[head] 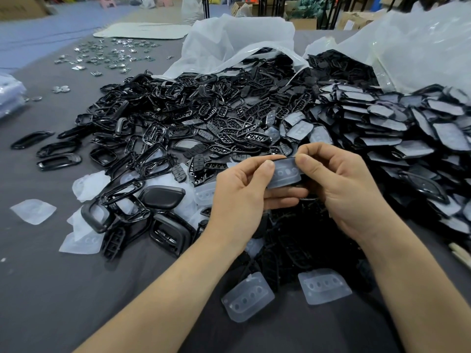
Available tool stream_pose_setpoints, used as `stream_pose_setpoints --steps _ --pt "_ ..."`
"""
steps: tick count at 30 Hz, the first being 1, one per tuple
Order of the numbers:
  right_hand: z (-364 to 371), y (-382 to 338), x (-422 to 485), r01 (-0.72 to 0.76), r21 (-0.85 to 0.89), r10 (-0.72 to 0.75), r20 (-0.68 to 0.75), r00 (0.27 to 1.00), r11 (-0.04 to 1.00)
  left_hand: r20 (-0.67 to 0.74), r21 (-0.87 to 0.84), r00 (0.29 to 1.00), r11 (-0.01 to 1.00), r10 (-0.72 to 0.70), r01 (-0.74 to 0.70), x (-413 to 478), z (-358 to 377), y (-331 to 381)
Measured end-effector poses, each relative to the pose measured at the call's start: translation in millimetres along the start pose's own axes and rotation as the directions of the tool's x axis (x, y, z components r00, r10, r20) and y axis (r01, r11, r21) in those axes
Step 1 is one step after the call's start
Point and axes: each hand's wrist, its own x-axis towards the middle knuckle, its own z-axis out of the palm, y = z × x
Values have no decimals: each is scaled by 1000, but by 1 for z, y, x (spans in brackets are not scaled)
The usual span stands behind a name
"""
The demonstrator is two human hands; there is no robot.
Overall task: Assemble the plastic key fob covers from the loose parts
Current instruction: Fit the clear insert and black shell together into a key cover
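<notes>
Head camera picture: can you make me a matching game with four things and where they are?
1. shiny silver bits
2. clear bumpy pad
3. white bag
4. matte black shell

A. behind the black pile
B. held by left hand and right hand
C. far left of the table
D. on the table, among black frames

Pairs: 1-C, 2-B, 3-A, 4-D

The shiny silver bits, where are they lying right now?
In the head view, the shiny silver bits lie scattered on the far left of the grey table, near a pale flat board and left of the white plastic bag.
</notes>
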Motion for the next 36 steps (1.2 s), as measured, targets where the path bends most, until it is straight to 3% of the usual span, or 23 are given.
stream_pose_setpoints --steps 8,14,18,28,36 --pt "-1 2 1 -7 -83 1 -70 998 996 10 -12 999 999 -36 36 1 -1 1" --pt "0 -5 -1 -86 1 85 -121 989 996 1 41 1000 999 -15 15 2 -2 -2" --pt "1 -9 -2 -130 87 138 -92 986 988 -4 61 1000 998 -9 9 2 -3 -2" --pt "1 -6 -3 -83 -55 80 -51 995 995 -9 70 1000 997 -18 18 1 -1 -1" --pt "2 -10 -4 -152 80 154 -19 988 985 -17 56 1000 998 6 -5 -2 2 -2"
